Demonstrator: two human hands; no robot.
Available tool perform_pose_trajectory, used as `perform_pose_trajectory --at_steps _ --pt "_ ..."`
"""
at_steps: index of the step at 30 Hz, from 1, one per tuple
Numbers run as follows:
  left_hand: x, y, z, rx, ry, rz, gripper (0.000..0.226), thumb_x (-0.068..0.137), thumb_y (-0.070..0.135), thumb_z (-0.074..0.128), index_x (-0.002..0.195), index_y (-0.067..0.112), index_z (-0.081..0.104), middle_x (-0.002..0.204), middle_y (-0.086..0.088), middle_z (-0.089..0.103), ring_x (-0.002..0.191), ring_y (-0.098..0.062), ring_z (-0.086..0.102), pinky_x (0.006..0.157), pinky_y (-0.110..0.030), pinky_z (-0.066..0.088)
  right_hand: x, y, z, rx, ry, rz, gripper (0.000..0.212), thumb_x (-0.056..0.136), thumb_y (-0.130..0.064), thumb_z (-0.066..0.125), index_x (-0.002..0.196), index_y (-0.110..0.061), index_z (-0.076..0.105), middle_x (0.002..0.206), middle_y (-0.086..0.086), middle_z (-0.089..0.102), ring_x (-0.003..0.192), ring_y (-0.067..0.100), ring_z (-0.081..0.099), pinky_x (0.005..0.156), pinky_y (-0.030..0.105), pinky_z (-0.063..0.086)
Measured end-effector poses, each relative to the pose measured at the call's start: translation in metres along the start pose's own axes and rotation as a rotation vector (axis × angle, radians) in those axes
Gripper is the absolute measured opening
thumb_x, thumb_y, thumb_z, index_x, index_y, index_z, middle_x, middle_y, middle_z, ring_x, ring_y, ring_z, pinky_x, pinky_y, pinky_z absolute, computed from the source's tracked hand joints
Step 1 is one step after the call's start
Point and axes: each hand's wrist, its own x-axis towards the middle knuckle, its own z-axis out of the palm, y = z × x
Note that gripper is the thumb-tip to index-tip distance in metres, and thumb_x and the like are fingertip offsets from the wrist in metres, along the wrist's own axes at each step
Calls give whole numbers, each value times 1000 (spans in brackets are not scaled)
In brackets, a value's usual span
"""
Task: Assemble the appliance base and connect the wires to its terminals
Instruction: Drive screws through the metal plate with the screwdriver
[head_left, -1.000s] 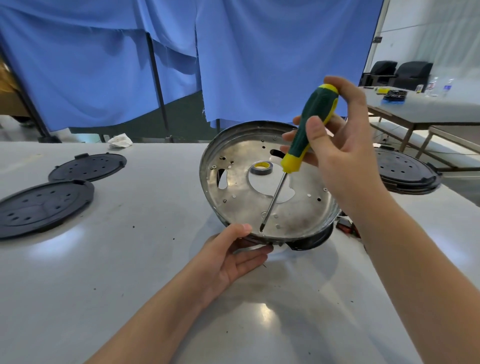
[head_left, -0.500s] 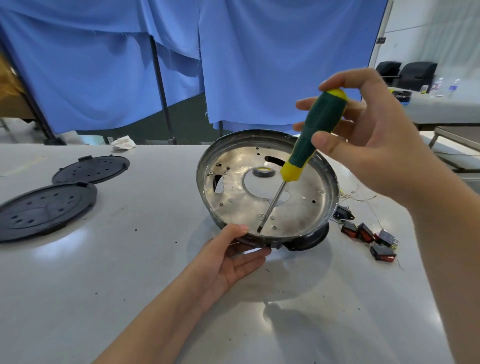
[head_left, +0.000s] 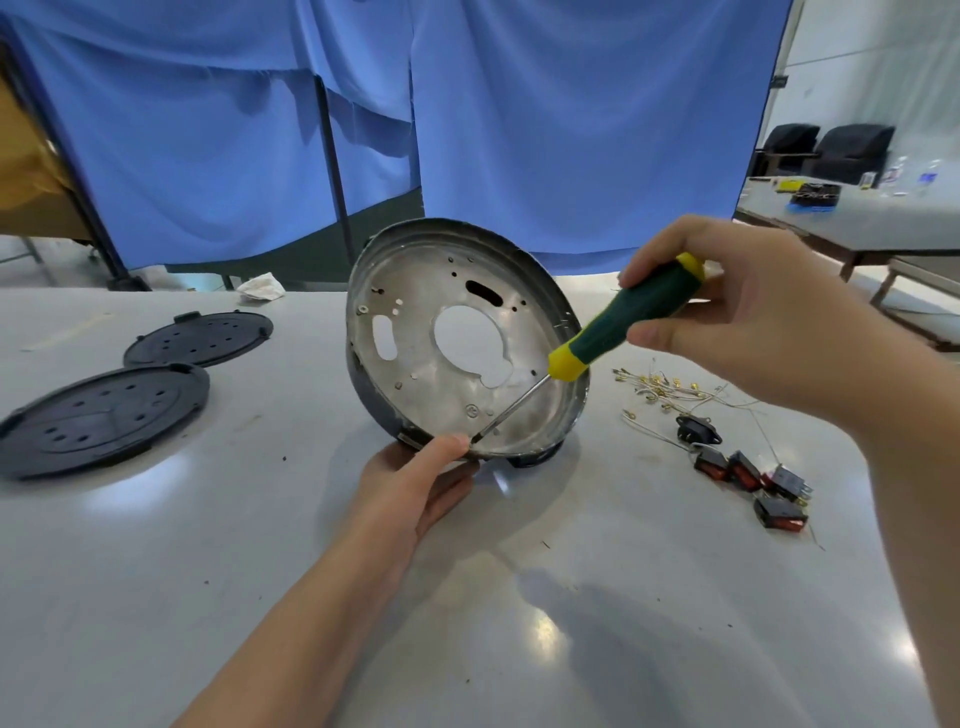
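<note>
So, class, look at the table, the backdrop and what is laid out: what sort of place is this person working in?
Probably a workshop or assembly station, not a home. Spare black covers, loose switches and wires lie on a bare worktable, blue curtains screen it off, and another table with chairs stands behind.

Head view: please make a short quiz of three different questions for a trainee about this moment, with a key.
1. True or false: the left hand holds the lower rim of the round silver metal appliance base, which stands tilted on the grey table.
2. Which tool does the right hand grip? A: pliers. B: green and yellow screwdriver. C: hammer.
3. Fill in: the two round black plastic covers lie to the ____ of the base.

Key: 1 true; 2 B; 3 left.
</note>
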Motion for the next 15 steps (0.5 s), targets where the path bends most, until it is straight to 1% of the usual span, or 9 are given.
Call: perform_pose_trajectory --at_steps 1,3,5,7,8,9,11,12,15 --pt "1 0 -1 0 16 2 24 83 13 72 105 4 67 103 -13 75 97 -28 72 83 -33 59 -1 -1 1 -16 -6 -3 33 77 -10 77 89 -37 62 91 -4 68 70 18 70 77 45 58" --pt "2 1 -2 -9 32 -11 23 84 14 70 105 2 67 101 -14 75 97 -29 72 85 -36 58 -1 -3 1 -34 -21 -15 32 76 -10 77 87 -37 62 89 -5 67 69 16 68 75 41 58" --pt "2 2 -2 -46 26 -40 26 85 15 69 104 -2 67 100 -17 74 97 -30 72 85 -37 59 -2 -5 -1 -45 -39 -33 33 75 -9 77 86 -36 62 92 -6 68 76 15 67 79 40 57" --pt "2 3 -2 -91 19 -70 23 84 16 69 97 -2 68 99 -19 74 95 -32 72 85 -38 59 -2 -5 -3 -42 -65 -54 35 73 -6 77 83 -36 62 94 -7 69 85 14 66 85 38 56" --pt "2 3 -1 -107 20 -80 21 83 17 70 94 -1 68 99 -20 74 95 -33 72 84 -39 59 -1 -5 -4 -37 -82 -63 37 73 -3 77 82 -37 62 95 -9 69 88 13 66 86 35 55" --pt "1 3 -1 -118 23 -86 19 82 17 70 92 0 69 98 -20 74 95 -33 72 84 -41 58 -1 -5 -5 -31 -102 -72 40 73 -1 77 80 -37 62 96 -12 69 90 12 66 86 29 55" --pt "2 3 0 -127 28 -83 17 81 16 70 90 1 69 97 -21 74 94 -34 72 84 -41 58 -1 -4 -5 -26 -145 -85 42 73 5 76 79 -35 62 97 -19 68 91 7 67 83 15 52" --pt "2 3 0 -128 29 -79 17 82 16 70 90 1 69 97 -21 74 94 -34 73 83 -41 58 -1 -4 -5 -26 -162 -86 43 73 6 76 78 -34 62 97 -20 68 91 5 67 81 11 50" --pt "2 3 0 -129 32 -78 18 81 16 71 91 1 68 96 -20 74 93 -33 73 83 -40 59 -1 -4 -6 -53 -184 -98 42 72 5 76 78 -34 62 96 -23 68 90 2 67 79 7 48"
